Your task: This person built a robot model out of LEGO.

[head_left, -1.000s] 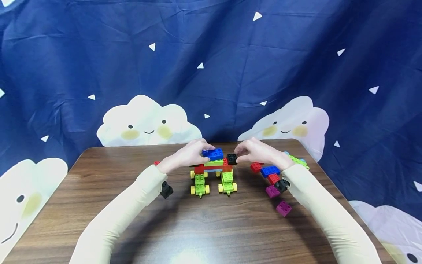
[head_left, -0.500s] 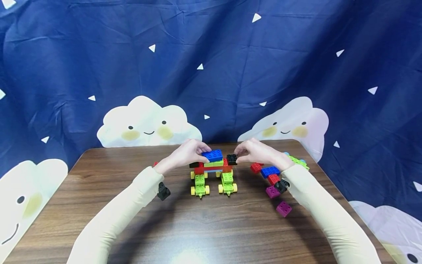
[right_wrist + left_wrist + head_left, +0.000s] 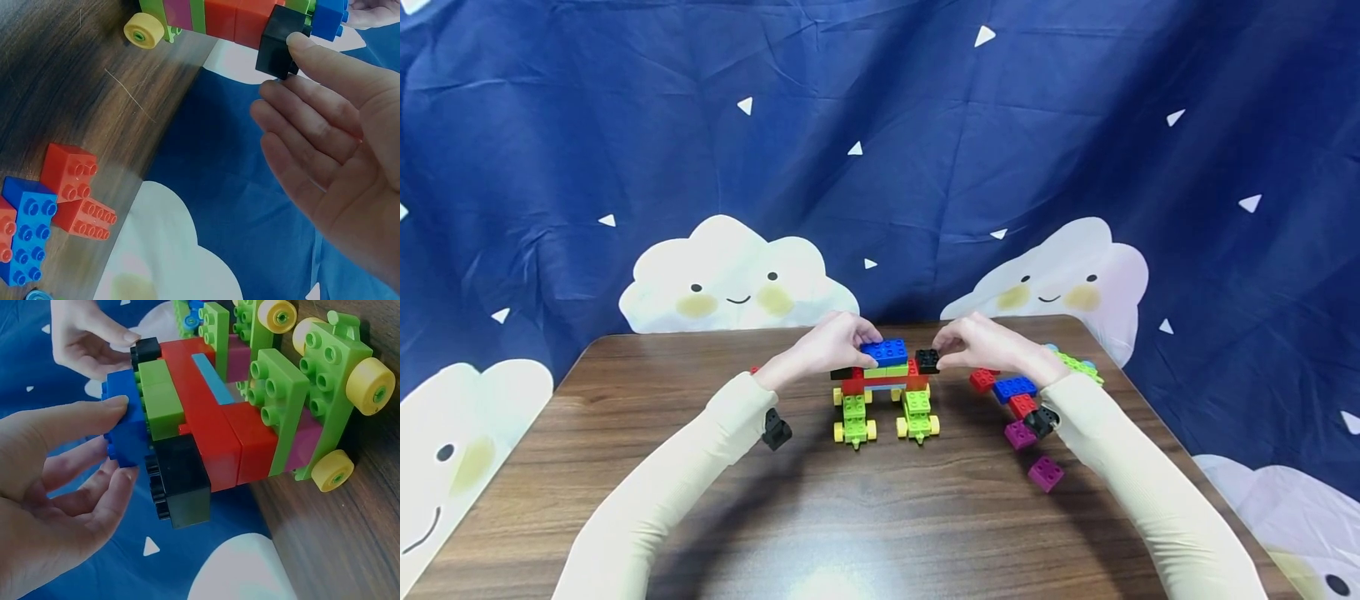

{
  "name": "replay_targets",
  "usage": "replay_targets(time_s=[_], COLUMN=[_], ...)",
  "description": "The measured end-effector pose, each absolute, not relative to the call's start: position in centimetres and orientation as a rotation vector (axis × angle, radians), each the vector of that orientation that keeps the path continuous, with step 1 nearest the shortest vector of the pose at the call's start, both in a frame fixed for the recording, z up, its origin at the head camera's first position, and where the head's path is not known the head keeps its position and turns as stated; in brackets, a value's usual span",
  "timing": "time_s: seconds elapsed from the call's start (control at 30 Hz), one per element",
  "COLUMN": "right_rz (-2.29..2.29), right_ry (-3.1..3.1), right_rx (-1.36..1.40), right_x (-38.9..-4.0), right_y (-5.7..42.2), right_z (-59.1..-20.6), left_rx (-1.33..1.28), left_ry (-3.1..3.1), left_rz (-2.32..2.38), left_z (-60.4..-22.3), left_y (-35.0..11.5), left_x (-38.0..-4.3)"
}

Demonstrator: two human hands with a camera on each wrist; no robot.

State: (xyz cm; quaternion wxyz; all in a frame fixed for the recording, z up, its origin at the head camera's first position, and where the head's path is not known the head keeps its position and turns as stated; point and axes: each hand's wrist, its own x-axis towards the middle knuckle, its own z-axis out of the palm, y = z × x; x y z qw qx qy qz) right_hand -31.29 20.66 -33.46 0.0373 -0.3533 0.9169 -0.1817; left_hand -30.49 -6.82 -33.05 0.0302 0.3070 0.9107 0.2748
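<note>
The wheeled build [image 3: 891, 382] stands at twelve o'clock, near the table's [image 3: 917, 508] far edge. My left hand [image 3: 829, 346] pinches its top blue brick [image 3: 891, 352]; my right hand [image 3: 987, 343], its right-end black brick [image 3: 928, 362]. Wood opens wide nearer me; loose bricks [image 3: 1015, 389] border one o'clock.

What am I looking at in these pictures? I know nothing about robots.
There is no robot: you see a person's left hand and right hand, both bare. The wide picture is from a camera worn on the head, looking forward and down; the two close-ups are from the wrist cameras. On the wooden table stands a toy-brick model with yellow wheels. The left hand pinches a blue brick at the model's top; the right hand grips a black brick at its right end. To the right lie loose red, blue and purple bricks.
</note>
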Motion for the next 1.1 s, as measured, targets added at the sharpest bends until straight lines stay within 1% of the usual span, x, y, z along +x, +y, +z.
replay_targets(time_s=[0.23,0.37,1.1], right_rz=[-0.552,-0.554,-0.552], right_ry=[2.809,2.806,2.804], right_rx=[-1.078,-1.064,-1.077], right_x=[-31.3,-31.33,-31.24], right_y=[20.64,20.61,20.56], right_z=[-33.51,-33.62,-33.34], left_rx=[0.954,0.928,0.961], left_ry=[2.827,2.817,2.811], left_rz=[0.811,0.814,0.851], left_z=[-32.94,-33.04,-33.39], left_y=[-6.34,-6.41,-6.79], left_x=[-30.46,-30.63,-30.46])
